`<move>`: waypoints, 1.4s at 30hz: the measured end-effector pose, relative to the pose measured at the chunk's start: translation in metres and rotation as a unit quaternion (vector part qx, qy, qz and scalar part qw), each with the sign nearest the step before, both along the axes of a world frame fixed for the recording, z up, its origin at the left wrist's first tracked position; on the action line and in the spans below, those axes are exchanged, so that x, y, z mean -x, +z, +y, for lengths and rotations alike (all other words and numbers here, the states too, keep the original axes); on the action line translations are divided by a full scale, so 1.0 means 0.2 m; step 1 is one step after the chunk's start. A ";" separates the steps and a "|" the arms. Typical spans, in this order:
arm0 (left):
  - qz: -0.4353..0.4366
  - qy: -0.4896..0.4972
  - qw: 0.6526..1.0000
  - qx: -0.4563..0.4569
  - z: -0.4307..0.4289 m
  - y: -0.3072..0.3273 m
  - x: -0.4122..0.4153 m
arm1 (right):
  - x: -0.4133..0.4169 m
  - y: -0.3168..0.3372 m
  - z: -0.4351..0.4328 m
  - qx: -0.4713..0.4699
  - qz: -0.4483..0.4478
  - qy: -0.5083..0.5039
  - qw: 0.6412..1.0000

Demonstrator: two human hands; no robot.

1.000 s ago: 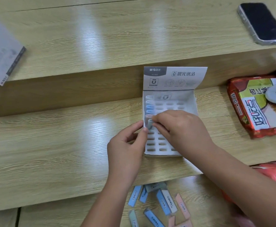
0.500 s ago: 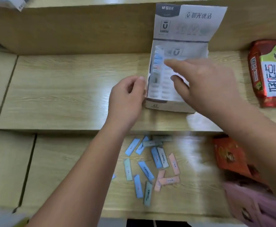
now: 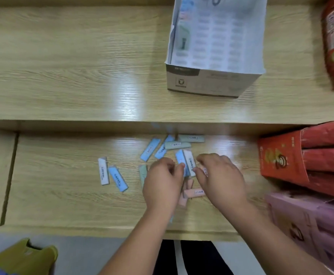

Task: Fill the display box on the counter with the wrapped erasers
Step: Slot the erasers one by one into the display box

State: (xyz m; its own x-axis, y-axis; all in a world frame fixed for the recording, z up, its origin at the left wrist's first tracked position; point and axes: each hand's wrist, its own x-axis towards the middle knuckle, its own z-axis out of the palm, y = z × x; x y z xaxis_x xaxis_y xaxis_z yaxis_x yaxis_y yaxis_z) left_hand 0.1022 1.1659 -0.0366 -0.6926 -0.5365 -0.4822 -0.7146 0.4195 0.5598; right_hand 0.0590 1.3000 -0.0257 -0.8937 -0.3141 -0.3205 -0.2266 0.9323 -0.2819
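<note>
Your left hand [image 3: 163,183] and right hand [image 3: 221,179] are sitting curled over the erasers [image 3: 150,149] mid lower counter [image 3: 63,205]; motion blur is hiding whether either is gripping one. The box [image 3: 211,82] is sitting at the upper ledge's [image 3: 63,66] front edge.

A stepped worktop [image 3: 63,56] of pale wood-grain laminate fills most of the view, seen from above. Its upper tier runs across the top half. A shadowed riser drops to a lower tier [image 3: 63,211] nearer the viewer. A dark seam [image 3: 9,181] divides the lower tier at the far left. Soft white glare patches [image 3: 130,92] from overhead lighting shine on both tiers. Below the worktop's front edge lies a plain grey floor [image 3: 94,253]. On it, at the bottom left, sits a blurred yellow-green object [image 3: 23,257], possibly a bag. Red packets [image 3: 324,155] and purple packs [image 3: 311,225] crowd the right side of the lower tier.
</note>
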 end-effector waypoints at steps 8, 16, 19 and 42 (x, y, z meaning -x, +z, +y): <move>-0.075 -0.052 0.988 0.129 0.06 -0.09 0.11 | 0.09 -0.12 -0.05 -0.039 -0.019 -0.013 0.999; -0.130 -0.042 0.988 0.078 0.02 -0.09 0.16 | 0.11 -0.09 -0.20 -0.055 -0.042 -0.007 0.998; -0.121 -0.022 0.991 0.051 -0.01 -0.09 0.15 | 0.10 -0.10 -0.21 -0.043 -0.062 -0.015 0.997; 0.349 -0.086 0.917 -0.174 -0.50 0.81 0.52 | 0.66 1.00 -0.17 0.372 0.145 -0.068 0.915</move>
State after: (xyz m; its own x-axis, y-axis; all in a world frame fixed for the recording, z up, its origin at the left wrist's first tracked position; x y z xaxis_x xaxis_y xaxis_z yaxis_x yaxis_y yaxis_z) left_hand -0.0025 1.0653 0.1257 -0.9576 -0.2879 -0.0093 -0.0704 0.2025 0.9767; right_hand -0.0737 1.2669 0.1741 -0.9540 -0.2293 0.1931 -0.2890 0.5326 -0.7955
